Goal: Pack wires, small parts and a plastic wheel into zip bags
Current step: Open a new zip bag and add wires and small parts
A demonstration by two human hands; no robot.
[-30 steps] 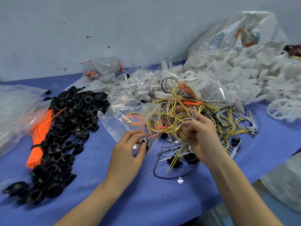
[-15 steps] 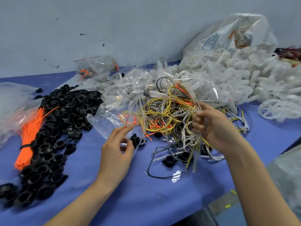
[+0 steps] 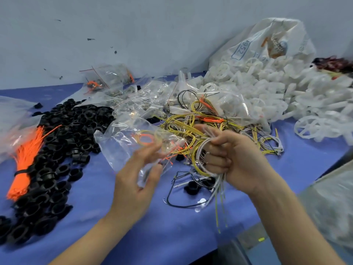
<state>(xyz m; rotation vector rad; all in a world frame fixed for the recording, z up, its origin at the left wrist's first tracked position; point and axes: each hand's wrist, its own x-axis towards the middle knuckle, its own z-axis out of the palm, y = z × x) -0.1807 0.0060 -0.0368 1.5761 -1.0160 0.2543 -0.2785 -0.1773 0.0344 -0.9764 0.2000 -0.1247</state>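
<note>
My right hand [image 3: 235, 157] grips a coiled bundle of white and yellow wires [image 3: 202, 159], its loose ends hanging down over the blue table [image 3: 133, 222]. My left hand [image 3: 137, 180], blurred, pinches the lower edge of a clear zip bag [image 3: 124, 144] that holds an orange and a yellow wire loop. The bag is lifted just left of the wire bundle. Behind both hands lies a tangled heap of yellow, white and orange wires [image 3: 194, 125]. White plastic wheels [image 3: 309, 127] are piled at the right.
A heap of black plastic rings [image 3: 63, 142] covers the left of the table, with a tied bunch of orange ties [image 3: 24, 161] beside it. More clear bags [image 3: 133, 100] lie at the back. A large white sack [image 3: 267, 44] leans on the wall. A black wire loop [image 3: 183, 196] lies below the hands.
My right hand has pulled the wire bundle out of the heap and closed round it. My left hand has lifted the zip bag off the table towards the bundle.
</note>
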